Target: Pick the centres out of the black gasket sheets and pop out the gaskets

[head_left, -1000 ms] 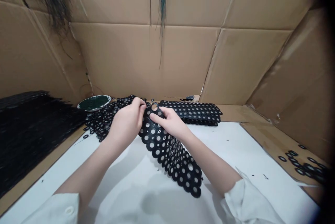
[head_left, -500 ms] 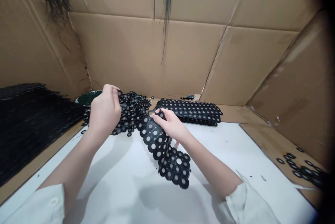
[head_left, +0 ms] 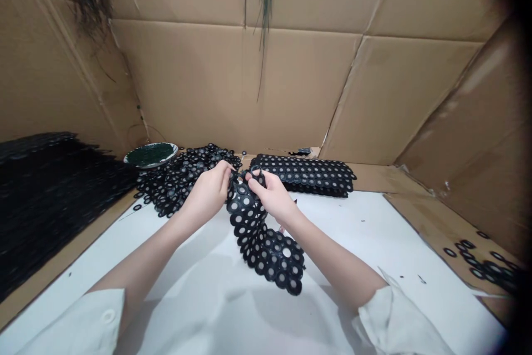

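Note:
A strip of linked black rings (head_left: 266, 250) hangs curved over the white surface, its top end between both hands. My right hand (head_left: 272, 191) pinches that end with thumb and fingers. Right beside it, my left hand (head_left: 211, 186) is closed at the strip's upper left edge; what its fingertips hold is too small to make out. Behind the left hand lies a heap of loose black rings (head_left: 170, 180). A folded mat of the same linked rings (head_left: 307, 172) lies behind the right hand.
A white-rimmed dish of dark green material (head_left: 151, 154) stands at the back left. A large black bundle (head_left: 54, 200) lies at far left. Loose rings (head_left: 482, 261) rest on cardboard at right. Cardboard walls (head_left: 233, 83) enclose the back and sides, with dark strands hanging.
My left hand has moved right from above the ring heap to the strip's top end, uncovering the dish. My right hand keeps its hold, and the strip has shifted slightly.

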Demonstrator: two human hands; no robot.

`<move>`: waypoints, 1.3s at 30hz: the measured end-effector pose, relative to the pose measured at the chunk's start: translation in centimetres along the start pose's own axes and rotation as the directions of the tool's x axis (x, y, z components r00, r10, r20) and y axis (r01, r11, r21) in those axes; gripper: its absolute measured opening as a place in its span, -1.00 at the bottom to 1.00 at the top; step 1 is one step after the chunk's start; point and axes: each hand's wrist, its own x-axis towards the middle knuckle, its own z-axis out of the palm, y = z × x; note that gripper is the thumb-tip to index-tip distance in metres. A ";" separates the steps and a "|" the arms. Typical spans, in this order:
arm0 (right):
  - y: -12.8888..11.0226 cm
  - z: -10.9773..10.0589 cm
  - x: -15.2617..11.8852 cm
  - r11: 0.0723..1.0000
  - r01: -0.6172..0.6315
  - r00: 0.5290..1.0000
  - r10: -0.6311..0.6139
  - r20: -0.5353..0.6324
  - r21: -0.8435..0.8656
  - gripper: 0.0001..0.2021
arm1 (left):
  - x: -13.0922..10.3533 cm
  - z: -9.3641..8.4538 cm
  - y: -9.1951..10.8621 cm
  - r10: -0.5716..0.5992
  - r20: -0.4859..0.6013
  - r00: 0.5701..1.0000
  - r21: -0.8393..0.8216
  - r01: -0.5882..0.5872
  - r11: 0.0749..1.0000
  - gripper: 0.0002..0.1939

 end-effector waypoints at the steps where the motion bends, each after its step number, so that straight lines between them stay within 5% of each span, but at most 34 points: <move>1: 0.2 0.0 -0.1 1.000 -0.002 1.000 0.002 -0.003 0.005 -0.80 | -0.1 0.1 -0.1 -0.027 -0.027 0.999 0.009 0.027 1.000 -0.74; 4: 1.1 0.1 -0.9 0.996 -0.079 0.997 0.078 0.029 0.043 -0.76 | -1.2 1.6 -0.4 -0.082 -0.023 0.996 0.034 0.083 0.996 -0.74; 9: 3.6 1.0 -3.1 0.965 -0.252 0.930 0.223 0.292 0.066 -0.77 | -3.8 3.5 -1.3 -0.114 0.078 0.990 0.061 0.109 0.992 -0.78; 14: 5.5 1.8 -4.5 0.915 -0.376 0.903 0.325 0.281 0.149 -0.79 | -4.5 2.3 -3.4 -0.282 -0.295 0.913 0.120 0.328 0.937 -0.74; 17: 5.7 2.2 -4.6 0.920 -0.345 0.928 0.305 0.212 0.186 -0.79 | -5.7 3.5 -3.9 -0.109 -0.171 0.979 0.162 0.137 0.977 -0.76; 20: 6.1 2.7 -4.7 0.937 -0.279 0.953 0.244 0.179 0.211 -0.80 | -7.4 5.8 -3.5 0.028 -0.023 0.999 0.116 -0.026 0.993 -0.76; 28: 7.2 3.5 -5.0 0.974 -0.185 0.976 0.167 0.140 0.128 -0.80 | -8.5 5.7 -2.2 -0.127 0.248 0.961 -0.383 0.217 0.898 -0.72; 39: 7.5 3.7 -4.7 0.977 -0.192 0.981 0.189 0.039 0.093 -0.81 | -6.9 7.4 -3.6 -0.435 0.123 0.892 -0.626 0.410 0.664 -0.72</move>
